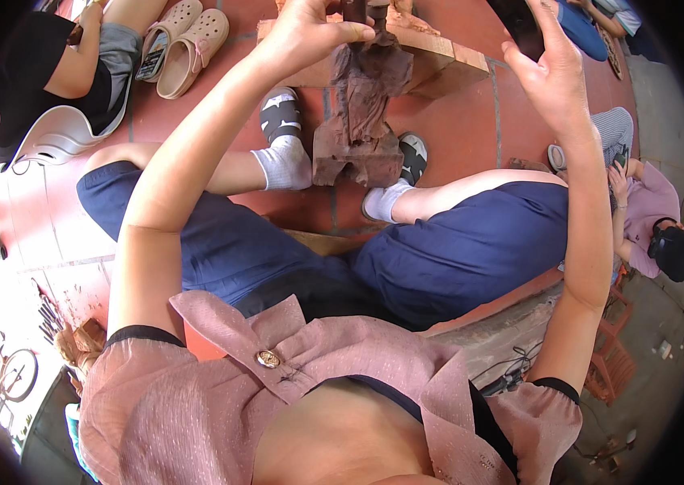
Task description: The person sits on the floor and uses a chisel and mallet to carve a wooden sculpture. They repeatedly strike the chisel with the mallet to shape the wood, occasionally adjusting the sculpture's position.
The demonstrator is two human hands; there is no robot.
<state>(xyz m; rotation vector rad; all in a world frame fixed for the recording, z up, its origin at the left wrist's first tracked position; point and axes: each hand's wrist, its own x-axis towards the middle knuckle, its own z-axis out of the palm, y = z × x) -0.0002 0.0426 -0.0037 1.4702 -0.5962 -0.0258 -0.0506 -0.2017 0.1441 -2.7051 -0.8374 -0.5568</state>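
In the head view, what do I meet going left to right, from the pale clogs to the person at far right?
Pale clogs, left black-and-white slide, dark carved piece, right hand, person at far right.

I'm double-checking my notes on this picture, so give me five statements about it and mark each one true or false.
1. The left hand is at the far end of the carving. True.
2. Both hands touch the carving. False: the right hand is apart from it.
3. Pale clogs are left of the carving. True.
4. The carving is white. False: it is dark brown.
5. The wearer's shorts are blue. True.
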